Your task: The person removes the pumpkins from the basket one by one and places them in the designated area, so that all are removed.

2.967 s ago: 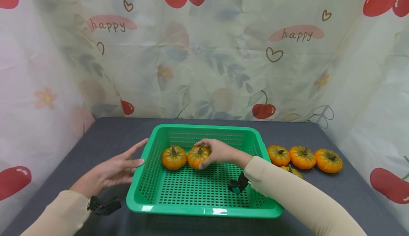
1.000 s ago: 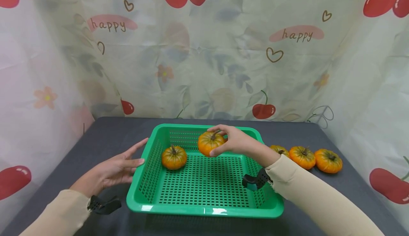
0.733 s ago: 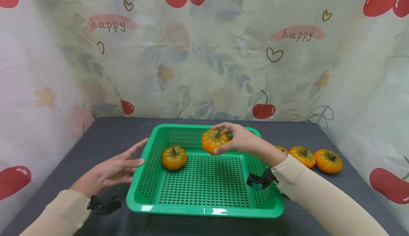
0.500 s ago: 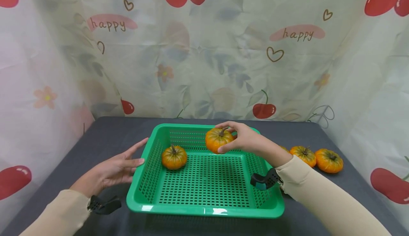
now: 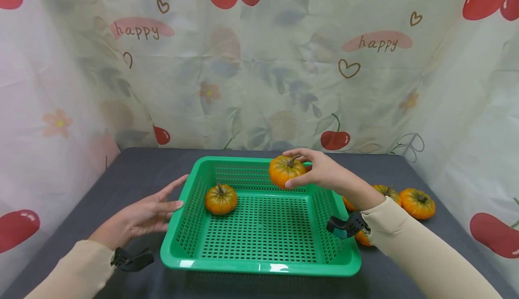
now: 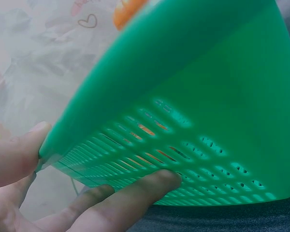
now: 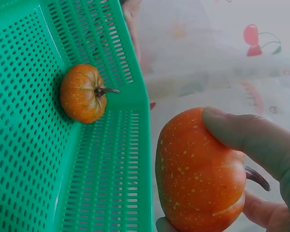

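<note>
In the head view my right hand (image 5: 326,173) holds a small orange pumpkin (image 5: 285,172) above the back right part of a green plastic basket (image 5: 259,268), thumb on one side and fingers on the other. The right wrist view shows this pumpkin (image 7: 198,169) close up, its stem toward the palm. Another small pumpkin (image 5: 220,201) stands on the basket's floor near the left wall. My left hand (image 5: 142,218) is at the basket's left side, fingers extended. The left wrist view has its fingertips (image 6: 166,180) touching the outer perforated wall.
Several more small pumpkins (image 5: 417,203) lie on the dark tabletop (image 5: 142,168) to the right of the basket, partly hidden by the right forearm and sleeve. A printed curtain (image 5: 259,101) encloses the table at the back and sides.
My right hand has lifted the pumpkin from beside the other one on the basket floor and carried it up and to the right. The left hand has stayed at the basket's side.
</note>
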`<act>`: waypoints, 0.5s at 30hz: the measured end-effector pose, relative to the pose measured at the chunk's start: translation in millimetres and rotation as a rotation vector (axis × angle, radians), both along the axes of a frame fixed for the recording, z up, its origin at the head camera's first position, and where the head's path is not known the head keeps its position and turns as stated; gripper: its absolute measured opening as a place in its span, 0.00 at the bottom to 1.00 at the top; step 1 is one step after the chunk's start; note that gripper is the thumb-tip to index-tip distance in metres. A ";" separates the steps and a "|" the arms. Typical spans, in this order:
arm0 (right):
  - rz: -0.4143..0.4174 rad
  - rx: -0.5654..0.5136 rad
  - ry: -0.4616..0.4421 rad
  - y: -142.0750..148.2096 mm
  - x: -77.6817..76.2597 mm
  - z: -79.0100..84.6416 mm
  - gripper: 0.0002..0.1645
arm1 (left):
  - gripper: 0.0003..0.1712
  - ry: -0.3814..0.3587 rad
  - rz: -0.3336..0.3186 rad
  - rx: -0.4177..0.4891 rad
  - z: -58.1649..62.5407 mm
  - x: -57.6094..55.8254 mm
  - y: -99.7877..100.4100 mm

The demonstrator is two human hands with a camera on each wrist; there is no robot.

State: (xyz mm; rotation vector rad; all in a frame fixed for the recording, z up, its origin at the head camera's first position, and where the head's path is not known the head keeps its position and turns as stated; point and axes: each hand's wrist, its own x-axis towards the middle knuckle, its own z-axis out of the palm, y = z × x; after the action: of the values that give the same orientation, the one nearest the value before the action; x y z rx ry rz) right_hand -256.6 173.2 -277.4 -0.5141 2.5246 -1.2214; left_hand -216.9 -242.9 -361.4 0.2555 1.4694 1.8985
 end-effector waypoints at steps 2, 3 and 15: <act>-0.004 -0.002 -0.001 2.0 -0.3 -0.2 0.44 | 0.49 0.001 0.000 -0.002 0.2 0.2 -0.1; -0.005 -0.004 -0.003 3.3 -0.5 -0.4 0.44 | 0.49 0.003 -0.002 0.000 0.0 0.1 -0.3; -0.018 0.000 0.030 23.1 1.8 4.2 0.44 | 0.49 0.001 -0.003 0.002 0.4 0.0 -0.2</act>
State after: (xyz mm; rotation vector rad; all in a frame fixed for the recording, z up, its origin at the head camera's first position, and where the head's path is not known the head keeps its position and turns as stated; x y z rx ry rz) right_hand -254.7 196.3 -273.2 -0.5146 2.5596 -1.2288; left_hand -216.9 -243.1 -361.0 0.2596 1.4671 1.8980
